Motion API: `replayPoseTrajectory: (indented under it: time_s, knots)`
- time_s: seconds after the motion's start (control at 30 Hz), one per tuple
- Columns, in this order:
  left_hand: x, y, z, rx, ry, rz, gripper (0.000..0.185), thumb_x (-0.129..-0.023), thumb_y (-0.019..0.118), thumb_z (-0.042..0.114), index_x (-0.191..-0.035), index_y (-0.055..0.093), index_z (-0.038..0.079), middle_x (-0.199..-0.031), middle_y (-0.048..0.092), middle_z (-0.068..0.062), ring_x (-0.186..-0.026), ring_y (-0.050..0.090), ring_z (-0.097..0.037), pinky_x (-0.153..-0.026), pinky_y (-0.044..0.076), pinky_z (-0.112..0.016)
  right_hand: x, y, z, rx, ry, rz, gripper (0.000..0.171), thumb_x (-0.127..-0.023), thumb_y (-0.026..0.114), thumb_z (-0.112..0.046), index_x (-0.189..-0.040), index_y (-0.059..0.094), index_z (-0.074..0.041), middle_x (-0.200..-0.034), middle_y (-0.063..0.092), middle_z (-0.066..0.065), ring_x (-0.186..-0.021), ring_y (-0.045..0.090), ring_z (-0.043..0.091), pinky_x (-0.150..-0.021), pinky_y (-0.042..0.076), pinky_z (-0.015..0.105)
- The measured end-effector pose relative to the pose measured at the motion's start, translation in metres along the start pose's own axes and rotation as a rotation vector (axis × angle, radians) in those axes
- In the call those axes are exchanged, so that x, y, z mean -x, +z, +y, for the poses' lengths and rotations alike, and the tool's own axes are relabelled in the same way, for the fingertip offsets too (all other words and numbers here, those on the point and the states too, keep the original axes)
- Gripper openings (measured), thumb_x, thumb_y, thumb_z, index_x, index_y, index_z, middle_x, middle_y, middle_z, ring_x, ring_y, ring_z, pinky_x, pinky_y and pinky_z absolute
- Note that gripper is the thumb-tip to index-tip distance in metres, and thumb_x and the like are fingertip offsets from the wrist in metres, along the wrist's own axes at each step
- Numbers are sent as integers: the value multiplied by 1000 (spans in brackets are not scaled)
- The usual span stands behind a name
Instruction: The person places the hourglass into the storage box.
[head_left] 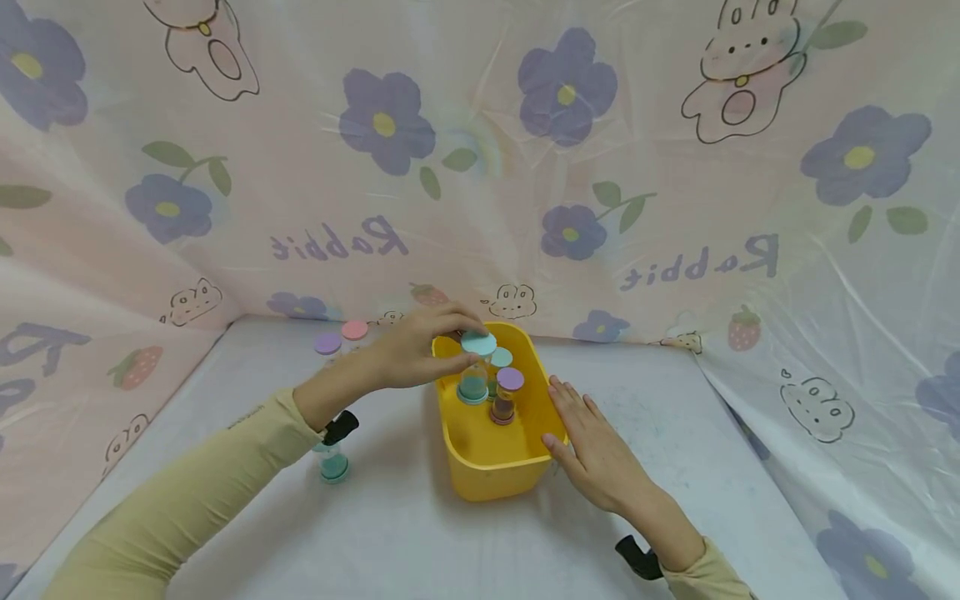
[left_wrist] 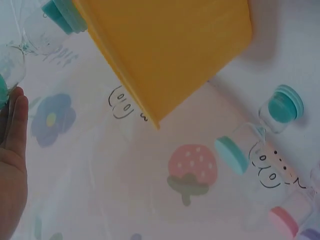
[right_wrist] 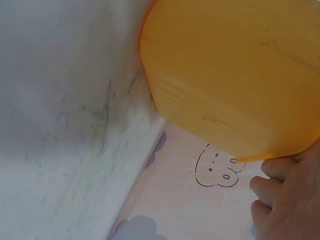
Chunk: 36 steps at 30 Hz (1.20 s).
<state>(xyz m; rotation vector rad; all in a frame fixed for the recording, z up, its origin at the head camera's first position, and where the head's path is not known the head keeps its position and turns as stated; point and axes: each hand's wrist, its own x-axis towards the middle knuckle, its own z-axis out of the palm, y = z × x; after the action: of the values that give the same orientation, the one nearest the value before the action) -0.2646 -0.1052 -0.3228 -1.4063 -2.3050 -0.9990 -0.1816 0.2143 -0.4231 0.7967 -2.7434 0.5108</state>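
My left hand (head_left: 420, 346) pinches a teal-capped hourglass (head_left: 473, 387) near its top cap, within the yellow bin (head_left: 495, 482). In the left wrist view, part of this hourglass (left_wrist: 50, 30) appears beside the bin's rim, with the left hand (left_wrist: 12, 160) at the edge. Inside the bin, a purple-capped hourglass (head_left: 510, 380) stands upright, and another teal-capped hourglass (head_left: 500, 358) is partly hidden behind the held one. My right hand (head_left: 600, 454) rests with extended fingers against the bin's right rim; the right wrist view shows its fingers (right_wrist: 275, 187) at the bin's edge.
Left of the bin, a teal hourglass (head_left: 333, 467) stands partly hidden under the left wrist. Farther back are a purple-capped hourglass (head_left: 327, 342) and a pink-capped hourglass (head_left: 355, 330), mostly behind the left arm. A printed curtain (head_left: 480, 192) hangs behind the white table (head_left: 390, 542).
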Motion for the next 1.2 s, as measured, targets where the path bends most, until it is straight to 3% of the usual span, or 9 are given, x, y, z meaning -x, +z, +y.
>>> replayPoseTrajectory:
  time_s: [0.2,0.5,0.57,0.8,0.97,1.2]
  knots:
    - [-5,17,-3,70,63,-25,29,-91,80,9,-119,72,3,-119,67,-6,-102,61,-15,-90,59,-32,0,0,0,-9,-3,1,69,-110,47,-40,-163,27,-1,-172,22,9,-157,23,31,-128,-2,30]
    - [-11,41,-8,41,73,-108,31,-91,81,14,-119,72,3,-116,68,-6,-99,65,-13,-91,58,-25,1,1,1,-7,-12,6,68,-111,47,-39,-164,26,-2,-172,23,9,-157,23,30,-129,3,35]
    - [-13,44,-9,46,65,-135,32,-91,82,15,-119,72,3,-117,67,-6,-100,66,-14,-91,58,-24,1,1,2,-8,-12,4,68,-111,46,-40,-164,25,-3,-172,22,9,-157,23,30,-129,2,35]
    - [-20,56,-10,11,-20,-262,33,-93,81,20,-121,72,6,-120,66,-4,-100,64,-14,-93,58,-29,1,1,1,-8,-16,3,69,-111,46,-40,-164,24,-2,-172,22,9,-157,23,30,-127,16,52]
    - [-24,64,-13,4,-37,-321,33,-93,81,20,-122,72,7,-123,67,-4,-102,65,-14,-95,58,-32,0,0,1,-10,-8,-3,69,-111,46,-40,-164,24,-3,-172,21,8,-158,22,29,-127,16,53]
    - [-28,73,-15,-18,-42,-378,32,-94,80,20,-123,74,7,-124,68,-5,-102,63,-13,-95,57,-30,0,0,1,-22,-2,-7,69,-111,46,-40,-165,24,-4,-172,21,7,-158,22,29,-130,8,43]
